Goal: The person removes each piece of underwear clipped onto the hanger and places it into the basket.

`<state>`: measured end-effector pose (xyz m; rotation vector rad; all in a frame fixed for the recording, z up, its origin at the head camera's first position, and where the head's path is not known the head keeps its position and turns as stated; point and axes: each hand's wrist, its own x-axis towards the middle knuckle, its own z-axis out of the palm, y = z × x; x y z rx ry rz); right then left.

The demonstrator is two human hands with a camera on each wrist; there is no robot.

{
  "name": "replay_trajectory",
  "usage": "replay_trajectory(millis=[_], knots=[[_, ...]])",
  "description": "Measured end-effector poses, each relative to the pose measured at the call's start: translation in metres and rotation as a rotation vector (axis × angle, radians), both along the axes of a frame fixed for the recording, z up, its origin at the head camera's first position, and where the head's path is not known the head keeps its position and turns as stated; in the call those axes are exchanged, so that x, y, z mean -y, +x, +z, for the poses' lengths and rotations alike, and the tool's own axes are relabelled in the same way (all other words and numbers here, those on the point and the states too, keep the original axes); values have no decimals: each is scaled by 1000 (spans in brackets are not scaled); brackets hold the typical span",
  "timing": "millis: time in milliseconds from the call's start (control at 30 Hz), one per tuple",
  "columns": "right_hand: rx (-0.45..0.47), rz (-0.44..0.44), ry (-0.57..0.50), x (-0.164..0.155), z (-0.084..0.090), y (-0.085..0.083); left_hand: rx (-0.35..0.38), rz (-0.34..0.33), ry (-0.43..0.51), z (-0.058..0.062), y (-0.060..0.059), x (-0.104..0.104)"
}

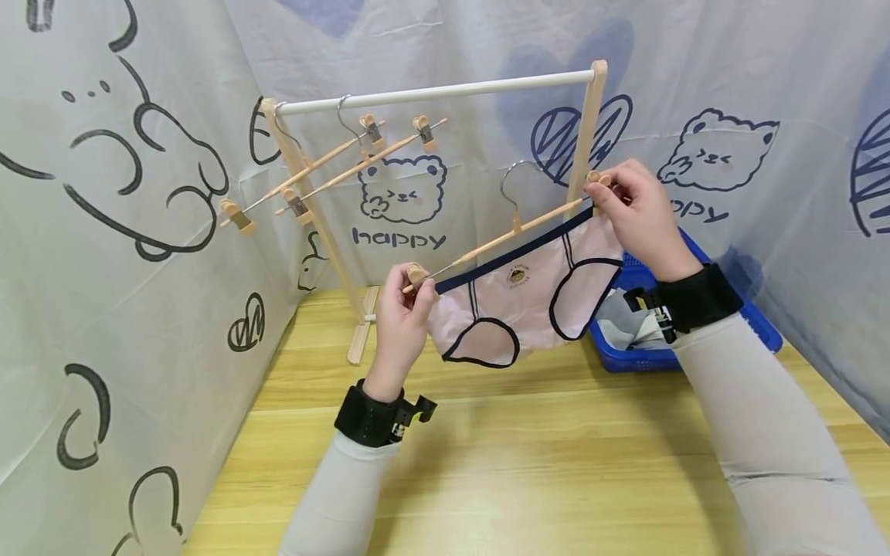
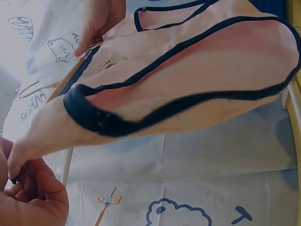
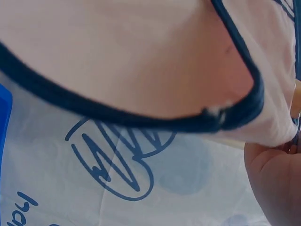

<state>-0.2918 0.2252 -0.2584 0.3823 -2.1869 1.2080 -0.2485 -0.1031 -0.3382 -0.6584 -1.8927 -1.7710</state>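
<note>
Pink underpants (image 1: 523,276) with navy trim are stretched below a wooden clip hanger (image 1: 537,222), tilted up toward the right. My left hand (image 1: 401,328) pinches the hanger's left clip (image 1: 417,272) and the waistband corner there. At the higher end, my right hand (image 1: 643,220) grips the right clip (image 1: 595,179) together with the other waistband corner. The hanger's metal hook points up, free of the rail. Up close in the left wrist view, the underpants (image 2: 188,89) spread out from the fingers. My fingers partly hide both clips.
A small wooden rack with a white rail (image 1: 438,91) stands behind, two bare clip hangers (image 1: 361,166) hanging on its left side. A blue basket (image 1: 761,328) with grey cloth (image 1: 626,320) sits at right on the wooden tabletop (image 1: 528,463). Printed curtains (image 1: 139,309) enclose the table.
</note>
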Motion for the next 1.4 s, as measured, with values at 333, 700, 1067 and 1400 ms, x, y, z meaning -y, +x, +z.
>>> replay_trajectory(millis=[333, 700, 1067, 1400], knots=[[-26, -53, -42, 8, -10, 15, 61, 29, 66, -1, 1, 4], [-45, -112, -81, 15, -23, 30, 82, 21, 85, -6, 0, 5], [-101, -160, -91, 15, -40, 40, 121, 14, 37, -9, 4, 6], [-75, -177, -85, 19, -49, 40, 145, 26, 0, -13, 3, 10]])
